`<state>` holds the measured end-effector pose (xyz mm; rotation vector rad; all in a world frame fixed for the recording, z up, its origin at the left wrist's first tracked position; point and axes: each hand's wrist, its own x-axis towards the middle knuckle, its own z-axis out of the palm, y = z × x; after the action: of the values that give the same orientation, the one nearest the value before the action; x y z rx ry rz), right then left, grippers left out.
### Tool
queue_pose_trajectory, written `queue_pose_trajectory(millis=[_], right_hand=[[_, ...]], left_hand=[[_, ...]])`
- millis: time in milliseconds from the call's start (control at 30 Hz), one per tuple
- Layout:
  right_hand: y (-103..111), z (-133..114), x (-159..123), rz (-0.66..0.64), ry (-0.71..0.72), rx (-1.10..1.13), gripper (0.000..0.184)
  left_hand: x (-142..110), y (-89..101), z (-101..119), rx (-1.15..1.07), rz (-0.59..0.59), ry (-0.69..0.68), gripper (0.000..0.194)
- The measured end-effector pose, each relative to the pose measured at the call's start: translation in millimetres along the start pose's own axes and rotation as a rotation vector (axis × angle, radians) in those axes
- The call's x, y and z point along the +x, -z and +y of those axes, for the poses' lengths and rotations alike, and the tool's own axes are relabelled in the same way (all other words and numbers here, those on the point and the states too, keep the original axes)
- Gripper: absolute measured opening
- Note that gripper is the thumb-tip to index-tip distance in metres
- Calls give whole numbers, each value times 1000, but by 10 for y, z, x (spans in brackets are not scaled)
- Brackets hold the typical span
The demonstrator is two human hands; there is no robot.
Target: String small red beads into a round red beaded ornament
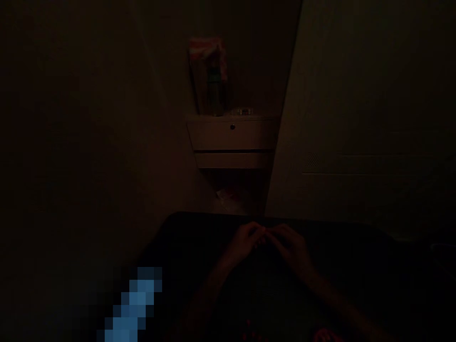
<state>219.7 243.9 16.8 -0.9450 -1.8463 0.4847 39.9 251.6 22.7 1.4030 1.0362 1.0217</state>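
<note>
The view is very dark. My left hand (248,239) and my right hand (289,241) meet over the far part of a dark flat surface (199,228). The fingertips of both are pinched together and touch or nearly touch. Whatever lies between them is too dim and small to name. A few small reddish spots show just under my left fingers. Nearer to me, small red bits (249,327) and a reddish round thing (325,334) appear at the bottom edge, too dark to identify.
Beyond the surface stands a drawer unit (233,137) with a bottle (214,92), a red-and-white striped cloth or bag (208,47) and a small item (245,111) on top. A pale bag-like thing (231,197) sits below. A panel (356,118) rises at right; a pixelated bright patch (133,304) is lower left.
</note>
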Motion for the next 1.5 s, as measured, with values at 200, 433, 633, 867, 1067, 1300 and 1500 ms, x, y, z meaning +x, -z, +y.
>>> queue_pose_trajectory(millis=[200,433,633,867,1067,1300,1500], right_hand=[[20,-36,-2,-5,-6,-1,18],[26,-57,12,5,-7,4,20],[8,-22,-6,-4,1,15,17],[5,-53,-14,-29,-41,-4,11],[10,-79,5,-1,-78,-12,8],[51,-62,-1,32,-137,-21,8],[98,-122,21,16,-173,-22,10]], left_hand=[[-5,-2,11,-7,-3,1,39],[14,19,-13,-17,5,31,33],[5,19,-39,16,8,36,24],[-7,3,8,58,43,28,14],[-13,0,35,78,42,21,12],[-39,-20,60,75,61,13,13],[-34,-21,69,62,50,39,17]])
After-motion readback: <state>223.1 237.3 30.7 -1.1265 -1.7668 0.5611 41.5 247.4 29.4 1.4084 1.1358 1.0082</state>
